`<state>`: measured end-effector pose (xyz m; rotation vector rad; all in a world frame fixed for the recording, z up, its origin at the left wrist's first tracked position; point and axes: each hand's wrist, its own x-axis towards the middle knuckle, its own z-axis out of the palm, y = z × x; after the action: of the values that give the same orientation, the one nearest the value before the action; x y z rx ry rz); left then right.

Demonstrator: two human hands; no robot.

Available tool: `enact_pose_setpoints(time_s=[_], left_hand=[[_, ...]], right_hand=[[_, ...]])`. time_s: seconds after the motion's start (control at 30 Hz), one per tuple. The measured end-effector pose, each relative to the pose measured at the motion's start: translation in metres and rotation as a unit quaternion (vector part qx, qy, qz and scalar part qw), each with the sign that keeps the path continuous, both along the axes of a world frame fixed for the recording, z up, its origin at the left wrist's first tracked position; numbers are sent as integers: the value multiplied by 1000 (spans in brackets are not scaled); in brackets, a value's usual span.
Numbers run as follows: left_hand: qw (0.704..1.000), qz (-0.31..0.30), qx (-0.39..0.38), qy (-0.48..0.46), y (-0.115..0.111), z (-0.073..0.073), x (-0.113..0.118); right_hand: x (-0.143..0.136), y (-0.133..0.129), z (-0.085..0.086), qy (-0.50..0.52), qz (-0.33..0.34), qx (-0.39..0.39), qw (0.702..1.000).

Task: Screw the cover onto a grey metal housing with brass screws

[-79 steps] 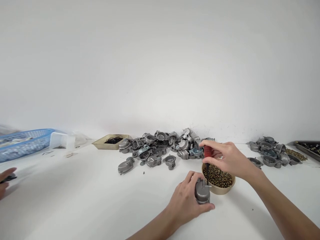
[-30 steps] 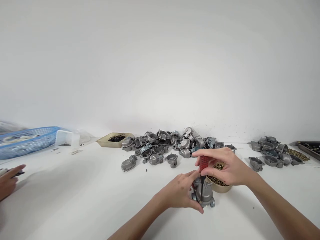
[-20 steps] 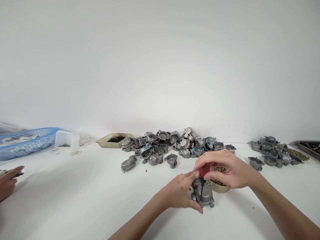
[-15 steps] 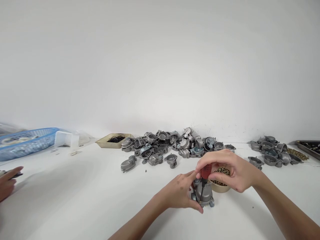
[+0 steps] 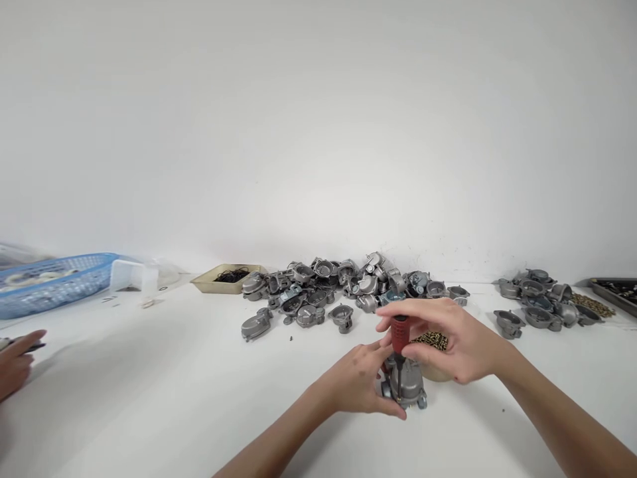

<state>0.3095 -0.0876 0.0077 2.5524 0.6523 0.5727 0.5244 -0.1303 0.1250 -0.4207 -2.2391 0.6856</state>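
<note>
A grey cast-metal carburetor bowl rests on the table with its domed side up. My left hand grips it from the left, thumb along the near edge and the other fingers behind, partly hidden. Above it, my right hand holds a screwdriver by its red handle, fingers over the top and thumb at the side. The screwdriver stands nearly upright, its tip at a small brass-coloured screw on the bowl's near rim. Behind my right hand is a round tub of small brass screws, partly covered.
Grey metal bowls lie heaped along the wall, with a smaller pile at right beside loose brass parts and a dark tray. At left are a tan tray of black rings, a blue basket and another person's hand.
My right hand has shifted slightly left, and the screwdriver has gone from tilted to nearly upright, showing more of its red handle. My left hand and the bowl stay nearly in place.
</note>
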Motion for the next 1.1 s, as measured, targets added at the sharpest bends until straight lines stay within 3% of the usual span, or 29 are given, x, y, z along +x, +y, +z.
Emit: enact_pose_setpoints(time_s=[0.13, 0.27, 0.47, 0.83, 1.1], left_hand=[[999, -20, 32, -4, 1, -3, 1], [996, -51, 79, -6, 4, -6, -1], [997, -36, 72, 6, 4, -5, -2], [991, -16, 124, 47, -6, 1, 3], [990, 26, 140, 1, -12, -2, 14]], right_hand=[[0, 5, -3, 27, -15, 82, 996], [1, 1, 3, -5, 29, 13, 999], [-1, -1, 4, 28, 5, 87, 996], [9, -3, 11, -2, 20, 30, 999], [7, -4, 16, -8, 37, 40, 998]])
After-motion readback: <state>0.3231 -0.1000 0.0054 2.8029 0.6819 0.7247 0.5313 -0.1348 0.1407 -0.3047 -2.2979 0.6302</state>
